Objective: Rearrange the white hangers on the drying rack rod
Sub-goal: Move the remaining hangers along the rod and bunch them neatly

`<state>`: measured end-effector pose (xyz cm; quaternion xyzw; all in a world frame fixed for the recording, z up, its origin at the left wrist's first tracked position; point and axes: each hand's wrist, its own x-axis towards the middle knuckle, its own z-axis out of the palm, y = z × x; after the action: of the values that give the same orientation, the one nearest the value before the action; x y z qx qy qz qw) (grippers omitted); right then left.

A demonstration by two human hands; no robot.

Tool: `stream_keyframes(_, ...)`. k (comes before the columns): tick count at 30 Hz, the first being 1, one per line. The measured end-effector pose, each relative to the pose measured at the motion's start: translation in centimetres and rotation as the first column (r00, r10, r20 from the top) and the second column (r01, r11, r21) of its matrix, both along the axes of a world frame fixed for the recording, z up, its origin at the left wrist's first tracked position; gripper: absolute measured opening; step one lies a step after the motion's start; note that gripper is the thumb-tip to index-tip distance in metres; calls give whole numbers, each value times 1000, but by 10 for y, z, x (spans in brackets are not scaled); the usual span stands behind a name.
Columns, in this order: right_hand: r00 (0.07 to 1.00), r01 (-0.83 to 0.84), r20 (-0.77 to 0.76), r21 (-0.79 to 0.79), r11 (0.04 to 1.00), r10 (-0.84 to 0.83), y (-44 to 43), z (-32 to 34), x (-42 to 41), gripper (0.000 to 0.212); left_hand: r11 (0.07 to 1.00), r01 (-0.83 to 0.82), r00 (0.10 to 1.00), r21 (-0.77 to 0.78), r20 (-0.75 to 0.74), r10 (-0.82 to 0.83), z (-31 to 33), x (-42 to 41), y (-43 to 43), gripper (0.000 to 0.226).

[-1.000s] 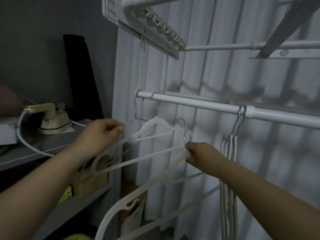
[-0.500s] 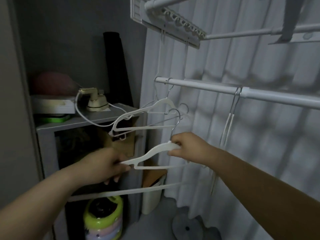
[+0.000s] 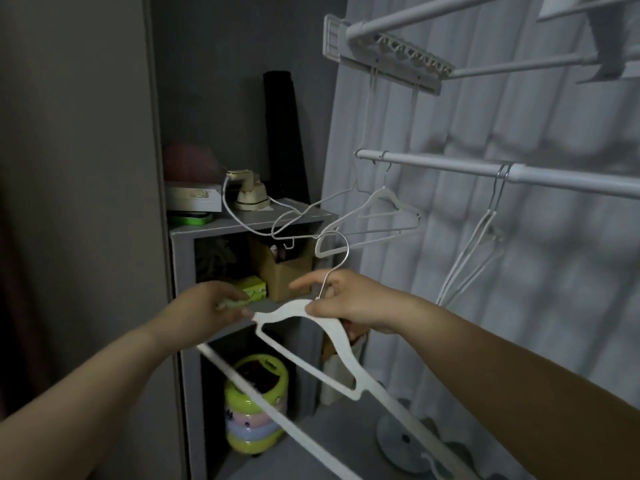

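Note:
A white hanger [image 3: 332, 336] with a metal hook is off the rod, held low in front of me. My right hand [image 3: 349, 299] grips its neck just under the hook. My left hand [image 3: 211, 304] pinches its left shoulder end. The white rack rod [image 3: 446, 167] runs across the upper right. Near the rod's left end hang a white hanger [image 3: 388, 209] and a thin wire hanger [image 3: 332, 211], both tilted. Further right, a pair of white hangers [image 3: 479, 237] hangs edge-on from the rod.
A grey shelf unit [image 3: 249, 225] stands at left, with a small iron [image 3: 247, 192] and its cord on top, boxes inside and a yellow-green pot [image 3: 256, 403] low down. White curtains [image 3: 519, 271] hang behind the rack. A folded upper rack frame [image 3: 384, 53] sits overhead.
The hanger in my hands has come lower and nearer to me, its far end swinging down to the right. The view has panned left and down. The hangers on the rod stay in place.

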<state>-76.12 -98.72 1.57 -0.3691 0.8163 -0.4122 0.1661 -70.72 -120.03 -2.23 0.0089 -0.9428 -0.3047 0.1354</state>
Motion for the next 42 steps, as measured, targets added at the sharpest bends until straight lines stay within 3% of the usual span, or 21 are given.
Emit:
stream_keyframes(2,998,69,8,-63,996,-69,-12,-1,10,25,1000,1,999,25,-45,0,-4,8,1,35)
stream_keyframes(5,970,231,94,-81,970,-223,-32,-3,24,15,967,117,993,226,-26,-114,-7,28,4,23)
stream_keyframes(7,941,294,198,-73,953,-275,-44,-4,37,22,911,197,971,362,55,-231,-8,45,7,10)
stream_keyframes(10,911,356,264,-116,927,-317,-57,-5,56,28,868,218,916,446,212,-340,-8,66,2,21)
stream_keyframes(14,889,413,270,-131,901,-369,-61,-7,79,34,903,310,858,296,322,-400,-4,85,-3,20)
stream_keyframes(18,866,499,132,-173,849,-482,-55,-7,86,35,940,340,913,-29,250,-323,-4,89,-2,22)
stream_keyframes(24,837,519,-31,-270,811,-546,-32,11,69,27,937,347,910,25,231,-344,13,73,14,25)
stream_keyframes(28,823,519,-105,-260,814,-558,-7,28,39,16,945,307,947,-114,138,-291,32,38,29,22)
stream_keyframes(31,669,600,-379,-235,765,-640,30,44,4,11,932,278,960,-231,83,-266,45,5,43,23)
stream_keyframes(34,395,701,-644,-249,668,-655,74,63,-32,17,928,244,968,-281,22,-248,57,-33,66,22)
stream_keyframes(37,113,775,-824,-276,568,-555,118,81,-65,25,942,243,965,-230,-44,-260,72,-74,92,21)
stream_keyframes(39,30,785,-874,-280,553,-485,142,93,-85,32,951,223,960,-216,-120,-253,83,-101,112,21)
stream_keyframes(42,-8,838,-920,-220,500,-391,169,105,-111,42,958,204,952,-200,-189,-242,91,-131,142,20)
